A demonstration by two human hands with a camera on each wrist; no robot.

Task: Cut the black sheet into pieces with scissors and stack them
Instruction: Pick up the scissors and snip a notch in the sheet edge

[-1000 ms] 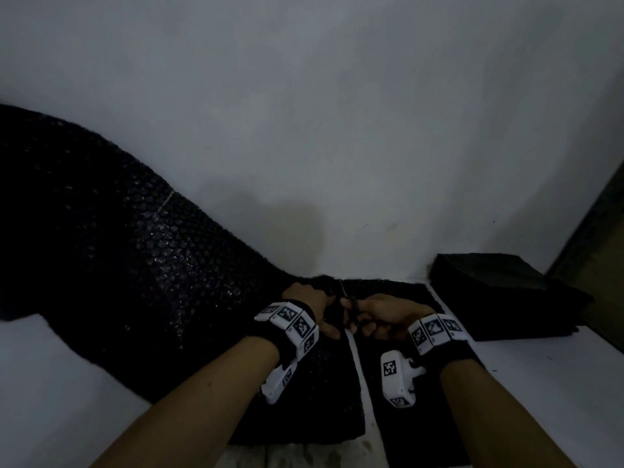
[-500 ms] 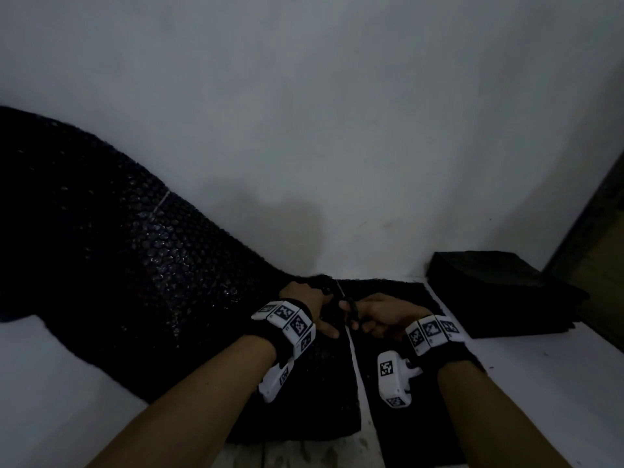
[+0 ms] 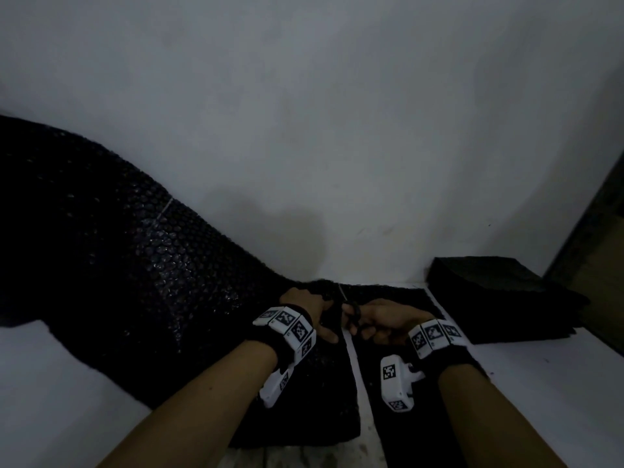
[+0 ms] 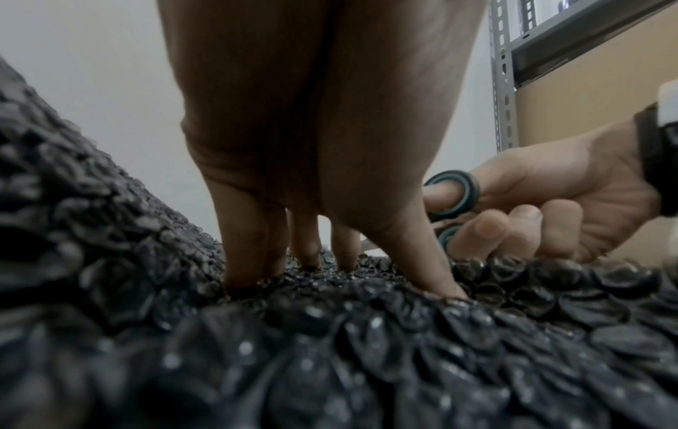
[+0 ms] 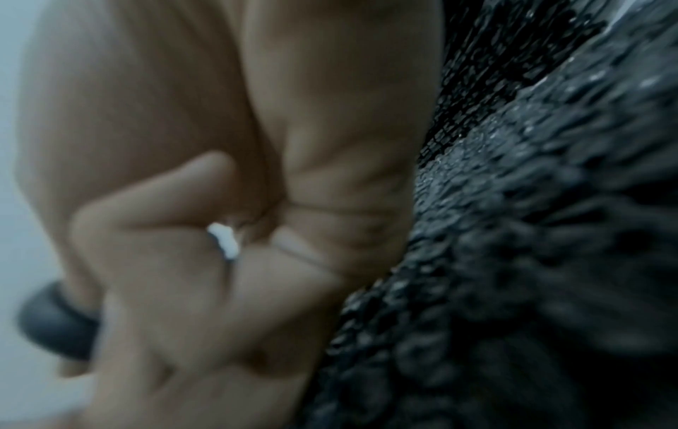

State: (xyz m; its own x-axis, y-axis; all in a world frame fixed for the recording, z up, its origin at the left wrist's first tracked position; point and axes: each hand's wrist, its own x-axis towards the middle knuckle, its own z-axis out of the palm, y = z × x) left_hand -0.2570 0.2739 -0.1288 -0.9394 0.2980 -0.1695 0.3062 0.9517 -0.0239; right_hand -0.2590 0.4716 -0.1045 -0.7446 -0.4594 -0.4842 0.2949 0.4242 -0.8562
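— Where is the black sheet (image 3: pixel 111 282) right now?

— It's a bubbly black sheet, spread over the white surface (image 3: pixel 540 383) in front of me and rising up against the wall (image 3: pixel 304 113) on my left. A pale slit runs through it from the near edge up toward the scissors (image 3: pixel 351 310), so the strip (image 3: pixel 405 417) to the right of the slit lies flat, apart from the big part along that line.

— And your hands?

— My left hand (image 3: pixel 309 307) sits just left of the slit, with straight fingers (image 4: pixel 249 246) and thumb pressing their tips down into the bubbles; it grips nothing. My right hand (image 3: pixel 381 319) is just right of the slit, curled round the scissors: in the left wrist view the thumb goes through one teal-lined ring (image 4: pixel 453 194) and the fingers close over the other. The blades are mostly hidden between my hands, so I cannot tell how far apart they stand.

— Any cut pieces?

— A stack of black pieces (image 3: pixel 499 298) rests on the surface to the right of the sheet, near the wall. Behind it, the left wrist view shows a metal shelf (image 4: pixel 506 72) with a cardboard box (image 4: pixel 594 95).
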